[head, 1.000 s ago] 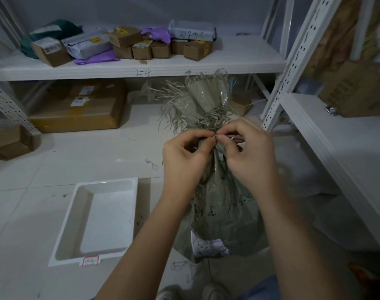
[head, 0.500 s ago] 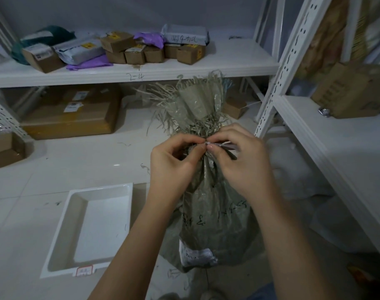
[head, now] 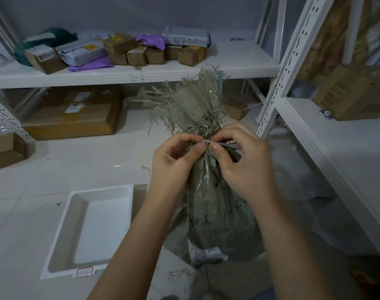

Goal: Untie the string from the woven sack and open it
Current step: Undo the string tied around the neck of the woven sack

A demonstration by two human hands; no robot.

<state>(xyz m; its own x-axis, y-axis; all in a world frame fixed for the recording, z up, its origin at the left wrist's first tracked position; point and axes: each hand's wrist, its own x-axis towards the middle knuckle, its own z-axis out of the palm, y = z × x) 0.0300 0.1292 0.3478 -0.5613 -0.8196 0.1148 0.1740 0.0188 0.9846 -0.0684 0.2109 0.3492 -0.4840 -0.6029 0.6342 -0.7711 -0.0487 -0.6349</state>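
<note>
The string shows only as a short pale strip at the neck of the woven sack — its knot lies hidden under the thumbs of the left hand and right hand. Forearms cover both flanks of the sack below the neck. The black writing on the sack and its white label near the base are too small to read. Right of the sack, a brown carton runs off the frame's edge.
</note>
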